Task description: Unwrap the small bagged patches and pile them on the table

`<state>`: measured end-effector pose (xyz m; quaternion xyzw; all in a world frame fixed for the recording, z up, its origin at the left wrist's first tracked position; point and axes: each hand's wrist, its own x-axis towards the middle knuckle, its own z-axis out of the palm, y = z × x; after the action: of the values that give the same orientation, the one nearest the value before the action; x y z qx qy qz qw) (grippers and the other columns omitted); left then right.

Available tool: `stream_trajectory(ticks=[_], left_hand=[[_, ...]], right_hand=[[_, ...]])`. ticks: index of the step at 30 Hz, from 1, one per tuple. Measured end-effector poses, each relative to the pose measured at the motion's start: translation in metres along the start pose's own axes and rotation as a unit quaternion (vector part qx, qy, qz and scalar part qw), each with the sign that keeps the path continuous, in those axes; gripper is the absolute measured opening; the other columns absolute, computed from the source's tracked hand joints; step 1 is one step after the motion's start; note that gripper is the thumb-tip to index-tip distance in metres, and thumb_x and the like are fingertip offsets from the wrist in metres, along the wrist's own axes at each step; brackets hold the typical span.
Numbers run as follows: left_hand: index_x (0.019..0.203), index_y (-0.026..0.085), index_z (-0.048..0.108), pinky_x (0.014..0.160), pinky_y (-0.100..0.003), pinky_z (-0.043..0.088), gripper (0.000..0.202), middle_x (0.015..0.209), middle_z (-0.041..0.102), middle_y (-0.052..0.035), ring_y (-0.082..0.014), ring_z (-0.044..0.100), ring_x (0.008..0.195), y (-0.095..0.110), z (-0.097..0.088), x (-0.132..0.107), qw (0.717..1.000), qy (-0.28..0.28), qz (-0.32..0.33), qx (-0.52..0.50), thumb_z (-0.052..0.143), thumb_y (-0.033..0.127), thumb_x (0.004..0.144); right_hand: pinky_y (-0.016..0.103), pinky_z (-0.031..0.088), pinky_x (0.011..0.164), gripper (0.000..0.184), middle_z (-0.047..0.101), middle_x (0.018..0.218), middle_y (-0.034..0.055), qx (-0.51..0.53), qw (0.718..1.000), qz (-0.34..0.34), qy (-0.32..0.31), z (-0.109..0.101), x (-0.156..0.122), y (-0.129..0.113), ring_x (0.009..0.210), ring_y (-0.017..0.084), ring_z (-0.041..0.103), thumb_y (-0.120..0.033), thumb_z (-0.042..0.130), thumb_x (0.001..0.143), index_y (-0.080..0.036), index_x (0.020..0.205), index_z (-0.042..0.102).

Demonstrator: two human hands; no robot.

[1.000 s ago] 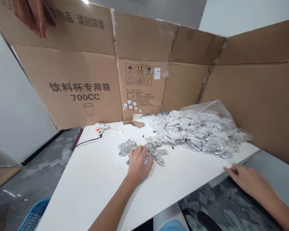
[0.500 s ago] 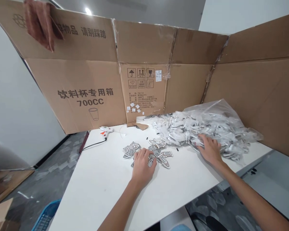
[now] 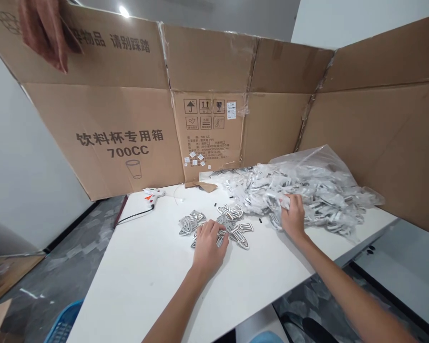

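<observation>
Right hand [image 3: 293, 216]: shifted left along the wrapped heap [image 3: 321, 195] since the earlier frame, fingertips closed on a wrapped piece [image 3: 275, 222] at the heap's near left edge
Left hand [image 3: 210, 245]: left of the heap, curled over loose pieces [image 3: 239, 236]; whether it grips one, I cannot tell
Wrapped piece: probably light, stiff inside slippery film; best pinched across its flat edges, not by slack plastic
Glue gun [image 3: 151, 196]: well left of the heap, on the white table [image 3: 146, 267]
Cardboard wall [image 3: 209, 59]: behind the heap

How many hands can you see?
2: the left hand on the small grey-and-white pieces, and the right hand at the plastic-wrapped pile. No others show.
</observation>
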<state>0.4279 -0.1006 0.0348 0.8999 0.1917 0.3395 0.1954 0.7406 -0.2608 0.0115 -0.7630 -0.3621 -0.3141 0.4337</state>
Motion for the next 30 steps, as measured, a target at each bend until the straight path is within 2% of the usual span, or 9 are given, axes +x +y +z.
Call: stream_trajectory(ticks=[3, 8, 14, 18, 20, 22, 25, 27, 30], left_hand=[[0.103, 0.026, 0.064, 0.092, -0.045, 0.044, 0.009, 0.103, 0.066, -0.0034, -0.0241, 0.062, 0.096, 0.0, 0.0, 0.001, 1.0, -0.002, -0.005, -0.004, 0.056, 0.023, 0.101], [0.099, 0.025, 0.064, 0.091, -0.044, 0.044, 0.012, 0.101, 0.066, -0.0033, -0.0235, 0.062, 0.096, 0.001, -0.001, 0.002, 1.0, -0.006, 0.002, -0.01, 0.053, 0.021, 0.103], [0.098, 0.025, 0.063, 0.092, -0.044, 0.045, 0.012, 0.1, 0.067, -0.0032, -0.0237, 0.063, 0.096, 0.002, 0.0, 0.001, 1.0, -0.006, 0.008, -0.012, 0.053, 0.021, 0.103], [0.119, 0.027, 0.059, 0.093, -0.045, 0.048, 0.017, 0.107, 0.068, -0.0046, -0.0252, 0.065, 0.101, 0.001, 0.001, 0.0, 0.999, 0.014, -0.029, -0.032, 0.057, 0.027, 0.102], [0.139, 0.028, 0.05, 0.093, -0.044, 0.05, 0.041, 0.117, 0.069, -0.0071, -0.0264, 0.067, 0.106, 0.0, 0.001, 0.0, 0.996, 0.032, -0.062, -0.055, 0.062, 0.033, 0.1], [0.149, 0.028, 0.042, 0.092, -0.044, 0.052, 0.057, 0.127, 0.068, -0.0101, -0.028, 0.068, 0.111, -0.001, -0.001, 0.001, 0.993, 0.036, -0.082, -0.075, 0.065, 0.038, 0.099], [0.141, 0.029, 0.05, 0.093, -0.043, 0.053, 0.045, 0.126, 0.07, -0.0098, -0.0282, 0.069, 0.111, -0.001, -0.005, 0.003, 0.99, 0.023, -0.08, -0.113, 0.064, 0.041, 0.1], [0.129, 0.027, 0.057, 0.09, -0.042, 0.054, 0.033, 0.115, 0.071, -0.0082, -0.0274, 0.07, 0.106, 0.001, -0.007, 0.005, 0.985, 0.032, -0.089, -0.147, 0.063, 0.042, 0.1], [0.116, 0.026, 0.061, 0.085, -0.039, 0.054, 0.03, 0.109, 0.07, -0.0067, -0.0262, 0.069, 0.099, 0.004, -0.008, 0.009, 0.968, 0.073, -0.14, -0.196, 0.069, 0.047, 0.096]], right_hand=[[0.049, 0.05, 0.102, 0.032, 0.061, 0.111, 0.0123, 0.029, 0.999, -0.02, -0.008, 0.011, 0.004, -0.022, 0.113, 0.033, 0.06, -0.016, 0.049, 0.088, -0.022, 0.116, 0.061], [0.047, 0.049, 0.105, 0.035, 0.058, 0.124, 0.0124, 0.079, 0.995, -0.051, -0.024, 0.021, 0.007, -0.043, 0.122, 0.031, 0.058, -0.015, 0.05, 0.089, -0.023, 0.121, 0.061], [0.047, 0.049, 0.097, 0.019, 0.062, 0.109, 0.0105, 0.124, 0.989, -0.079, -0.001, 0.024, 0.006, -0.073, 0.108, 0.031, 0.058, -0.017, 0.052, 0.093, -0.023, 0.109, 0.06], [0.042, 0.049, 0.092, 0.004, 0.064, 0.101, 0.0071, 0.242, 0.967, -0.062, -0.044, 0.024, 0.001, -0.114, 0.099, 0.028, 0.06, -0.025, 0.059, 0.096, -0.024, 0.099, 0.061], [0.038, 0.048, 0.089, 0.011, 0.066, 0.095, 0.0043, 0.323, 0.939, 0.005, -0.12, 0.029, -0.004, -0.136, 0.092, 0.024, 0.06, -0.034, 0.062, 0.099, -0.024, 0.098, 0.063], [0.035, 0.048, 0.086, 0.023, 0.068, 0.093, 0.0023, 0.417, 0.878, 0.105, -0.208, 0.038, -0.012, -0.153, 0.089, 0.022, 0.061, -0.045, 0.068, 0.097, -0.022, 0.099, 0.067], [0.033, 0.049, 0.082, 0.036, 0.071, 0.091, 0.0021, 0.505, 0.79, 0.215, -0.273, 0.054, -0.026, -0.165, 0.088, 0.022, 0.063, -0.055, 0.078, 0.087, -0.02, 0.096, 0.07], [0.032, 0.05, 0.077, 0.04, 0.07, 0.086, 0.0019, 0.514, 0.773, 0.242, -0.281, 0.061, -0.034, -0.165, 0.082, 0.021, 0.063, -0.057, 0.081, 0.083, -0.02, 0.092, 0.07], [0.031, 0.049, 0.069, 0.043, 0.067, 0.077, 0.0001, 0.511, 0.772, 0.262, -0.274, 0.062, -0.038, -0.159, 0.07, 0.019, 0.06, -0.061, 0.079, 0.084, -0.021, 0.087, 0.067]])
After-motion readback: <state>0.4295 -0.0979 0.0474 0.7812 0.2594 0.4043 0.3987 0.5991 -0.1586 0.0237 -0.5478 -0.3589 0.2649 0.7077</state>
